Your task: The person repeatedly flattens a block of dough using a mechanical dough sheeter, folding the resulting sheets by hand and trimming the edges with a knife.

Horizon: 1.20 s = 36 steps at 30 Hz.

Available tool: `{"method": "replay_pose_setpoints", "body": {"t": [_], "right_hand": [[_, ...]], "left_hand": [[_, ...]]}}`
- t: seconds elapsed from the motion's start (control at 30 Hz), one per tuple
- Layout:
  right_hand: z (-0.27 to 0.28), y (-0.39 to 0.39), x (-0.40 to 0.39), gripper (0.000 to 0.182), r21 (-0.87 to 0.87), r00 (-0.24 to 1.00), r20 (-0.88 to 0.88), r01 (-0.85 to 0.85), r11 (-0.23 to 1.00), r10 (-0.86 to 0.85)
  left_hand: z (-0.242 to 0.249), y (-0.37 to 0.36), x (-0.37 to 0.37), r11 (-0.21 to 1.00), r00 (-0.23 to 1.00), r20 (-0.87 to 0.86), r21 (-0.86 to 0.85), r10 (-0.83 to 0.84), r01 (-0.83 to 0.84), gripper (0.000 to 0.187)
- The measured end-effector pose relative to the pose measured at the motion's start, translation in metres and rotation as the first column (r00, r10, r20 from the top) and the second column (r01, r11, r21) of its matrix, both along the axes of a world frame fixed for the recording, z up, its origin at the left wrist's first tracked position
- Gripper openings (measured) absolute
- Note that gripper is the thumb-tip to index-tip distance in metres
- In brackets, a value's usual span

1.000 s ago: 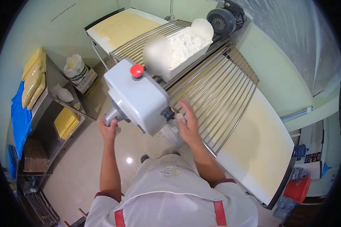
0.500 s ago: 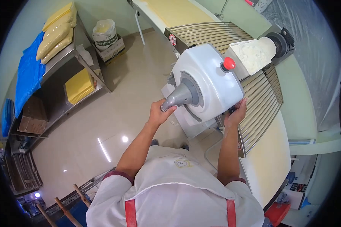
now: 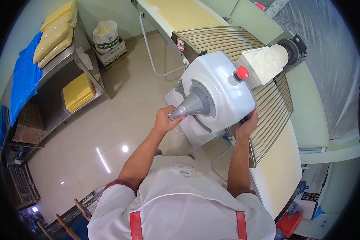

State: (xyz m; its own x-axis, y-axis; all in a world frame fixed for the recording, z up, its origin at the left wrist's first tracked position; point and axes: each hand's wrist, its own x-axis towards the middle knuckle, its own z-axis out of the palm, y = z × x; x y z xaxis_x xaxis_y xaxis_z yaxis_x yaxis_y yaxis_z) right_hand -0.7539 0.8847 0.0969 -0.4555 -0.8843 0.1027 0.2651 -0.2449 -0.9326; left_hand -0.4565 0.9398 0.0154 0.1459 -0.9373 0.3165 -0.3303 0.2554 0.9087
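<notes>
A dough sheeter (image 3: 222,76) with a white housing stands in front of me. My left hand (image 3: 166,121) is closed around the end of its grey adjusting lever (image 3: 190,105), which sticks out from a dial with scale marks. At the housing's lower right edge, my right hand (image 3: 248,126) has its fingers curled round a small dark part. Most of that part is hidden by the fingers and the housing. On top of the housing sits a red push button (image 3: 242,73), which neither hand touches.
A white tray of flour (image 3: 263,63) sits behind the housing, between slatted metal guards (image 3: 273,108). The pale conveyor belt (image 3: 282,168) runs to both sides. To the left, a steel shelf (image 3: 60,72) holds yellow bags (image 3: 54,42); a flour sack (image 3: 106,37) stands in a box.
The view has shifted slightly, so the shelf and belt sit a little further left. Both hands keep the same grip, and the lever shows no clear movement.
</notes>
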Motion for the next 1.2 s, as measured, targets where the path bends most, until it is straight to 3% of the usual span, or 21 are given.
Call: {"method": "replay_pose_setpoints", "body": {"t": [0.1,0.17,0.2,0.23,0.33,0.43,0.63,0.73,0.83,0.93,1.03,1.07,1.13,1.2], "right_hand": [[0.011,0.002,0.001,0.044,0.025,0.947,-0.318,0.045,0.999,-0.035],[0.06,0.007,0.026,0.041,-0.296,0.672,-0.704,0.016,0.955,-0.23],[0.095,0.005,0.037,0.041,-0.341,0.467,-0.853,-0.159,0.926,-0.234],[0.119,0.001,0.048,0.043,-0.328,0.233,-0.937,-0.33,0.885,-0.26],[0.131,-0.02,0.074,0.047,-0.015,-0.037,-0.999,-0.411,0.911,-0.033],[0.126,-0.025,0.071,0.049,-0.038,-0.036,-0.997,-0.468,0.883,-0.062],[0.127,-0.01,0.063,0.046,-0.251,0.211,-0.962,-0.434,0.865,-0.173],[0.1,0.003,0.038,0.042,-0.397,0.381,-0.881,-0.267,0.878,-0.282],[0.049,0.017,0.01,0.043,-0.245,0.7,-0.696,-0.02,0.969,-0.161],[-0.004,-0.003,0.005,0.046,-0.327,0.863,-0.47,0.026,0.945,-0.186],[0.025,0.004,0.013,0.047,-0.35,0.832,-0.529,-0.038,0.936,-0.164],[0.036,-0.005,0.0,0.042,-0.399,0.729,-0.616,0.037,0.916,-0.298],[0.088,-0.04,-0.02,0.039,-0.294,0.63,-0.733,0.048,0.955,-0.257],[0.148,-0.091,-0.008,0.036,-0.425,0.105,-0.902,-0.047,0.904,-0.418]], "left_hand": [[0.0,-0.001,0.001,1.0,1.0,0.026,-0.031,-0.003,0.004,0.036],[0.002,-0.003,0.001,0.999,1.0,0.017,-0.041,-0.001,0.002,0.036],[0.002,-0.001,0.001,0.999,1.0,0.014,-0.036,-0.004,0.005,0.036],[0.0,0.002,0.0,0.999,1.0,0.001,-0.049,-0.013,0.013,0.036],[-0.002,0.001,0.004,0.995,0.996,-0.047,-0.074,-0.071,0.068,0.036],[-0.005,-0.001,0.008,0.99,0.988,-0.09,-0.08,-0.125,0.118,0.034],[-0.006,-0.001,0.0,0.996,1.0,-0.007,-0.085,-0.02,0.019,0.031],[-0.006,-0.001,0.0,0.994,1.0,-0.008,-0.11,-0.01,0.009,0.031],[-0.005,-0.001,0.002,0.994,1.0,0.024,-0.11,-0.008,0.011,0.031],[-0.005,-0.004,0.005,0.995,0.998,0.04,-0.089,-0.043,0.047,0.032],[0.0,-0.002,0.003,0.995,0.999,0.024,-0.086,-0.043,0.045,0.032],[-0.002,-0.002,0.004,0.993,0.998,0.023,-0.101,-0.05,0.052,0.031],[-0.006,-0.004,0.004,0.99,0.998,0.02,-0.127,-0.056,0.058,0.031],[-0.002,-0.002,0.004,0.994,0.997,0.042,-0.085,-0.064,0.067,0.03]]}}
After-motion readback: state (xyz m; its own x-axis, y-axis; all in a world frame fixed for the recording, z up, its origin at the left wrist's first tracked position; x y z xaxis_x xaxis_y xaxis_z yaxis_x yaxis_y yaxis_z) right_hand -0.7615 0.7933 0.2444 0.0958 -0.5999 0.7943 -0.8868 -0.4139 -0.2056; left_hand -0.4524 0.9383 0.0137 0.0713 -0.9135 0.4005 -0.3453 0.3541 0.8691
